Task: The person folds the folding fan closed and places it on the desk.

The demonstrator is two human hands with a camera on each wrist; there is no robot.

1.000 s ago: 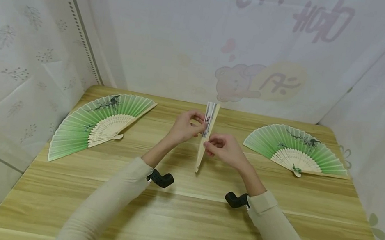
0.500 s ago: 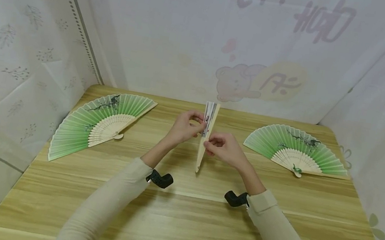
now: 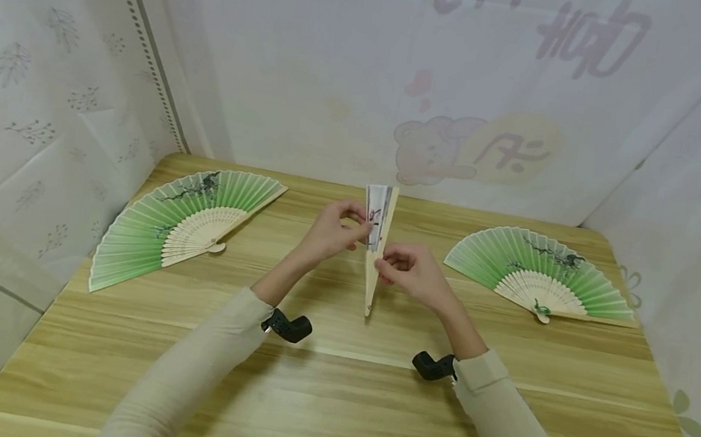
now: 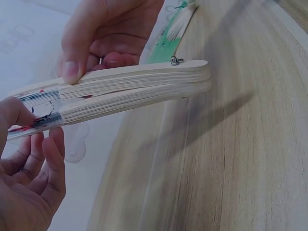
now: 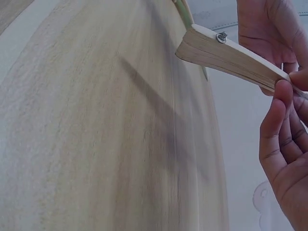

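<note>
Between my hands, above the table, a folding fan (image 3: 372,267) stands nearly upright, mostly folded, with its pivot end down. Its pale ribs carry a white leaf with dark and red markings, a few pleats of which show. My left hand (image 3: 333,231) pinches the leaf's left side between thumb and fingers. Lower down, my right hand (image 3: 413,272) pinches the right outer rib. The left wrist view shows the stacked ribs (image 4: 134,91) parted by a narrow gap, and a metal pivot pin (image 4: 175,60) near the rounded end. Part of the leaf is hidden behind the left fingers.
A spread green fan (image 3: 185,232) lies on the wooden table (image 3: 322,411) at the left. Another spread green fan (image 3: 542,274), with a green cord at its pivot, lies at the right. Patterned white curtains (image 3: 277,72) hang behind and beside the table.
The held fan has spread slightly, showing more of its white leaf. My left hand has shifted a little left, and the fan's pivot end and my right hand slightly right.
</note>
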